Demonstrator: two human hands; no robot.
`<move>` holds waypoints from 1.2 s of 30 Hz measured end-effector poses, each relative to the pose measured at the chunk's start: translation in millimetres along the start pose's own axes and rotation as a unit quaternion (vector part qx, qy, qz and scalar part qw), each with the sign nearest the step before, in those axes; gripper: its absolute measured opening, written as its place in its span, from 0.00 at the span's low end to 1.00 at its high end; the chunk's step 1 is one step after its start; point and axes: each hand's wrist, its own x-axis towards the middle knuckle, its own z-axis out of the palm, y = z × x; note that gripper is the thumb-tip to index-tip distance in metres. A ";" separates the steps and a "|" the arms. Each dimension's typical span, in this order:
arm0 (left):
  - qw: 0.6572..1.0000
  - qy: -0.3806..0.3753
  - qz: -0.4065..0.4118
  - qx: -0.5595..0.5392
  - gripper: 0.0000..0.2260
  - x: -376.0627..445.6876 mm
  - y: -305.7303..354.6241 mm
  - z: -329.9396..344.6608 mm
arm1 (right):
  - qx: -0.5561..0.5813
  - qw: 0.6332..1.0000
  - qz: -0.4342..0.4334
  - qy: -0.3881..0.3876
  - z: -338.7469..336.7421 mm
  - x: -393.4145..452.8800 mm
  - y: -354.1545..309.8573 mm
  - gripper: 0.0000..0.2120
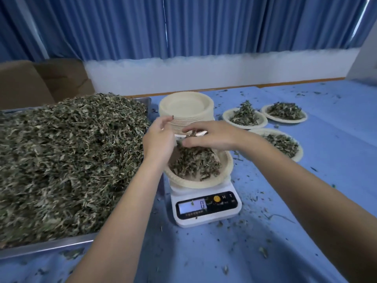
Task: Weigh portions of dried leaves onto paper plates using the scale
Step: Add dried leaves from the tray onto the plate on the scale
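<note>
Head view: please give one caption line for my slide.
Both hands over leaves on a plate on the scale.

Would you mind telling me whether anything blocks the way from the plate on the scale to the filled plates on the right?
Nothing visible does. Between the plate on the scale and the filled plates lies only cloth with leaf crumbs.

A white digital scale (206,207) sits on the blue desk (326,180), its display showing 0. On it rests a cream paper plate (195,180), tilted and heaped with dried leaves (193,162). Left of it, a metal tray (51,245) holds the bulk pile (67,160) — green-brown, shredded. Behind stands a stack of empty plates (186,111); three filled plates (244,117) lie to the right.
</note>
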 end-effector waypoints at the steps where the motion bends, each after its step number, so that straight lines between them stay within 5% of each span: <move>1: 1.000 -0.002 0.000 0.003 0.13 1.8 0.3 -2.7 | -0.012 1.000 -0.006 -0.003 -3.5 -0.4 -1.9 0.24; 19: 0.999 -0.037 -0.014 -0.027 0.12 -3.4 -7.0 -3.7 | -0.077 0.987 -0.057 0.130 -9.5 -11.6 -4.5 0.27; 25: 0.999 -0.022 -0.018 -0.039 0.12 -4.3 -9.1 -2.6 | -0.122 0.983 -0.056 0.122 3.9 -8.7 -0.8 0.27; 36: 0.998 0.003 -0.026 -0.059 0.11 -2.5 -11.9 -8.9 | -0.196 0.959 -0.119 0.168 18.8 7.0 -0.6 0.16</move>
